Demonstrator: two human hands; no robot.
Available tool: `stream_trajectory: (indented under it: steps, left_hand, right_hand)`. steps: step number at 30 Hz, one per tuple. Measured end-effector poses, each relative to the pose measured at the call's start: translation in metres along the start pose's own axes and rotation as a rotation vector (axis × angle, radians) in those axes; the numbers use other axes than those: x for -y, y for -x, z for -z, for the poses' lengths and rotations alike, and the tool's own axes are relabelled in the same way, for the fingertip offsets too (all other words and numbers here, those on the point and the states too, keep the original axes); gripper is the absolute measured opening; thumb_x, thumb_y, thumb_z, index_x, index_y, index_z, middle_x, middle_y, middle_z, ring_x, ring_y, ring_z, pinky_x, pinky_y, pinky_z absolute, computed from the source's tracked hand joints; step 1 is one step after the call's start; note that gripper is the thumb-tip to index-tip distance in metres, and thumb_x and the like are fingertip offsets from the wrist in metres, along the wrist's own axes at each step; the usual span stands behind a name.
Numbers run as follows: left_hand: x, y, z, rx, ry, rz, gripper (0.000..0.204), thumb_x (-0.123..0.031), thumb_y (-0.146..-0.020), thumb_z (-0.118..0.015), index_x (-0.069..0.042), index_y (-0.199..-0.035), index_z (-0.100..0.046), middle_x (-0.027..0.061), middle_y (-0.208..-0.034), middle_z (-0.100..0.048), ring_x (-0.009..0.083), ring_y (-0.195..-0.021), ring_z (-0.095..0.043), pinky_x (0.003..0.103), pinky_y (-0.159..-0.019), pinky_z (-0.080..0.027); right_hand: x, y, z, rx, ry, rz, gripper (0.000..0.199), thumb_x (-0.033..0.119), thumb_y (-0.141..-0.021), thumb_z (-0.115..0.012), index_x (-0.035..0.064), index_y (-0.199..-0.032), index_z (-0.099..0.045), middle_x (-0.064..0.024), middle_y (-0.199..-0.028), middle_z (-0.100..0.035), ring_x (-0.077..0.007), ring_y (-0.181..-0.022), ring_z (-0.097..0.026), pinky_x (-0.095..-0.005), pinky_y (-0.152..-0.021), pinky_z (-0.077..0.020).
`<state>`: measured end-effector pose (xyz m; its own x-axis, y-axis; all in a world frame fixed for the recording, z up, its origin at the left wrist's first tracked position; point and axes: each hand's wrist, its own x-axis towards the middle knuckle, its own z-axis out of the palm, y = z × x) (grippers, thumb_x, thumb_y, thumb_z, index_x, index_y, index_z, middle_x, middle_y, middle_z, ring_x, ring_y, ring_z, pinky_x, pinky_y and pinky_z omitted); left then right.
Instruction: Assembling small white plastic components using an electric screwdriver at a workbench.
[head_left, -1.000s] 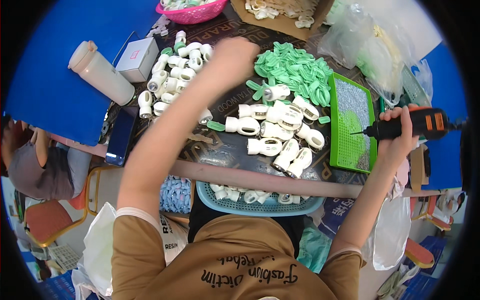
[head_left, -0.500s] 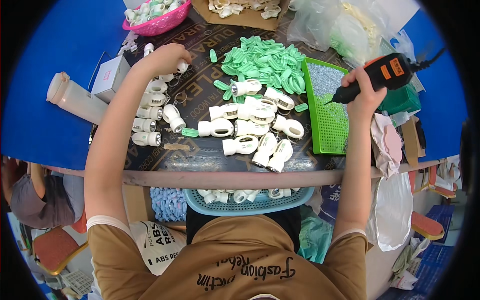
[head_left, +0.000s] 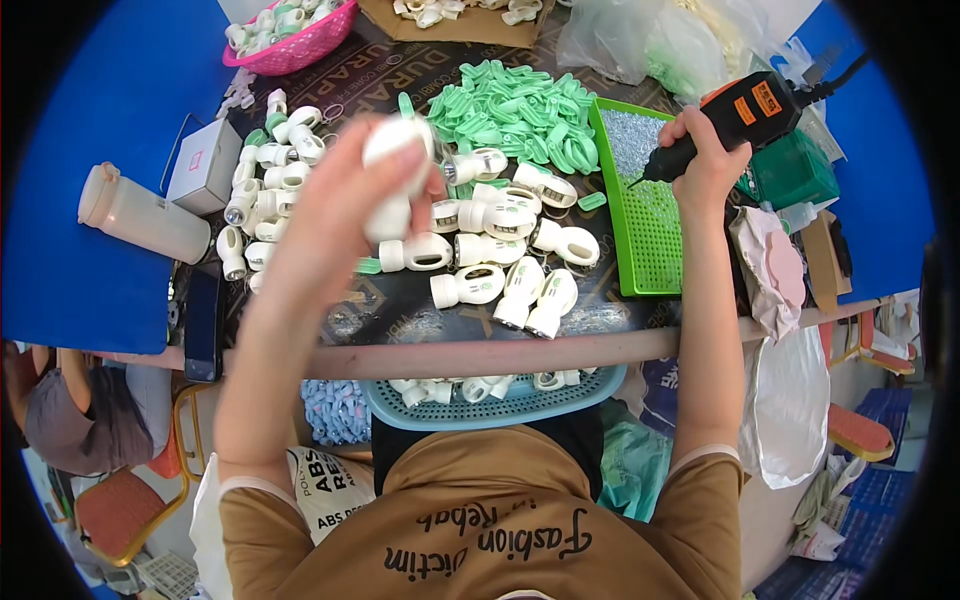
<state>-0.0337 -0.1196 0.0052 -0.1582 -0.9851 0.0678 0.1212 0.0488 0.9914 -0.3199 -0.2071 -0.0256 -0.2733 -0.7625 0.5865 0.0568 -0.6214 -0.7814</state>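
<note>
Slightly blurred, my left hand (head_left: pixel 350 200) is closed around a small white flashlight (head_left: pixel 395 165), raised over the left-middle of the dark table. My right hand (head_left: pixel 708 155) grips a black electric screwdriver (head_left: pixel 755 112). Its thin bit points down and left above a green tray (head_left: pixel 652 278), whose far part holds many small silvery screws (head_left: pixel 632 148). Several white flashlights (head_left: pixel 492 250) with oval handles lie in the middle, and more flashlights (head_left: pixel 275 203) sit at the left, partly hidden by my left arm. Behind the middle group is a heap of light green oval plastic pieces (head_left: pixel 515 115).
A pink basket (head_left: pixel 300 48) and a cardboard box (head_left: pixel 460 32) stand at the back. A white box (head_left: pixel 210 165), a plastic jug (head_left: pixel 150 215) and a phone (head_left: pixel 203 325) are on the left. A blue basket (head_left: pixel 500 412) of white parts rests at my lap. Another person (head_left: pixel 85 410) sits at the left.
My left hand has come from the left group toward the middle, bringing up a white flashlight. My right hand still holds the screwdriver near the tray. The view has shifted slightly.
</note>
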Motion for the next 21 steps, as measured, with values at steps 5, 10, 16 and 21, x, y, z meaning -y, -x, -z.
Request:
stream_trajectory:
  steps: [5,10,16,21]
  left_hand:
    - [0.040,0.056,-0.027,0.116,0.488,0.306,0.029,-0.023,-0.088,-0.049,-0.003,-0.107,-0.039,0.0064,-0.073,-0.055,0.0104,-0.056,-0.050,0.021,-0.044,-0.037]
    - [0.067,0.069,-0.043,0.162,0.680,0.403,0.027,-0.013,-0.086,-0.047,-0.005,-0.110,-0.038,0.0066,-0.083,-0.052,0.0138,-0.068,-0.053,0.027,-0.055,-0.046]
    - [0.075,0.069,-0.043,0.158,0.686,0.377,0.032,-0.009,-0.084,-0.048,-0.004,-0.112,-0.035,0.0113,-0.087,-0.054,0.0196,-0.067,-0.059,0.029,-0.052,-0.051]
    - [0.075,0.071,-0.044,0.129,0.639,0.374,0.032,-0.005,-0.083,-0.051,-0.005,-0.110,-0.035,0.0128,-0.086,-0.054,0.0200,-0.061,-0.060,0.028,-0.048,-0.050]
  right_hand:
    - [-0.002,0.000,-0.005,0.005,-0.010,-0.008,0.019,-0.002,-0.070,-0.056,-0.0012,-0.085,-0.044,-0.0087,-0.056,-0.047,-0.0198,-0.045,-0.048,-0.0303,-0.045,-0.0407]
    - [-0.003,0.000,-0.004,0.007,-0.016,-0.012,0.018,-0.001,-0.072,-0.056,-0.0010,-0.085,-0.045,-0.0089,-0.056,-0.047,-0.0197,-0.045,-0.048,-0.0305,-0.045,-0.0410]
    - [-0.003,0.000,-0.004,0.025,0.005,-0.001,0.017,-0.001,-0.072,-0.056,-0.0010,-0.085,-0.045,-0.0091,-0.056,-0.047,-0.0197,-0.045,-0.048,-0.0305,-0.045,-0.0412]
    - [0.006,-0.002,-0.005,-0.015,-0.045,0.023,0.008,-0.002,-0.070,-0.058,-0.0031,-0.071,-0.049,-0.0075,-0.053,-0.050,-0.0162,-0.044,-0.051,-0.0271,-0.046,-0.0415]
